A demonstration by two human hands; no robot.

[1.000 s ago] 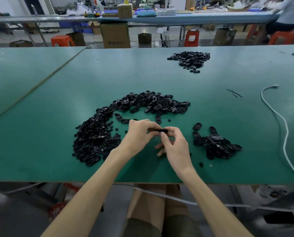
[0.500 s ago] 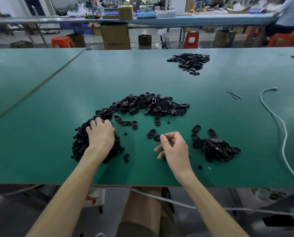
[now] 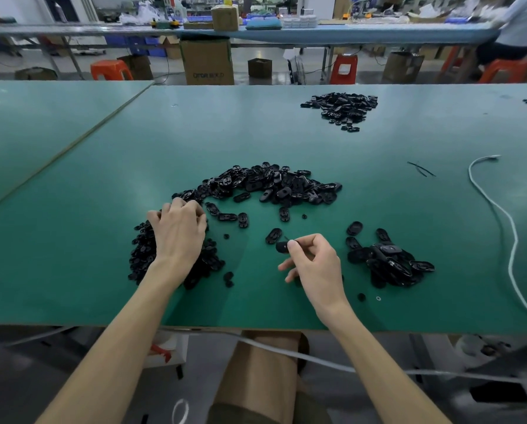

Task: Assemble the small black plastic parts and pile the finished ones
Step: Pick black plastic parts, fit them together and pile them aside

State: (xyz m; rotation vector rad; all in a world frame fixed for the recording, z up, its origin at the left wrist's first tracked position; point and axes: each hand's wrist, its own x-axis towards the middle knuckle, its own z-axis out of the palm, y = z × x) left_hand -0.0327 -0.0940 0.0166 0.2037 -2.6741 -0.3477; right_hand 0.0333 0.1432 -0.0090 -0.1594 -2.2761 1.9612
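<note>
On the green table [image 3: 72, 270], my right hand [image 3: 317, 267] pinches a small black part [image 3: 281, 246] between thumb and forefinger, just above the surface. My left hand [image 3: 178, 234] rests palm down on the left heap of small black parts [image 3: 145, 255], its fingers curled into the heap and its fingertips hidden. A curved heap of larger oval parts [image 3: 274, 185] lies beyond both hands. To the right of my right hand sits a smaller pile of black parts [image 3: 390, 261]. A few single ovals [image 3: 273, 235] lie between the hands.
Another heap of black parts [image 3: 341, 107] lies far back on the right. A white cable [image 3: 501, 215] snakes along the right side and thin black strips [image 3: 421, 169] lie near it. The table's front edge [image 3: 256, 328] is close below my wrists.
A second ago both hands held the part together at the centre. My left hand has since let go and moved left onto the heap, while my right hand keeps the part.
</note>
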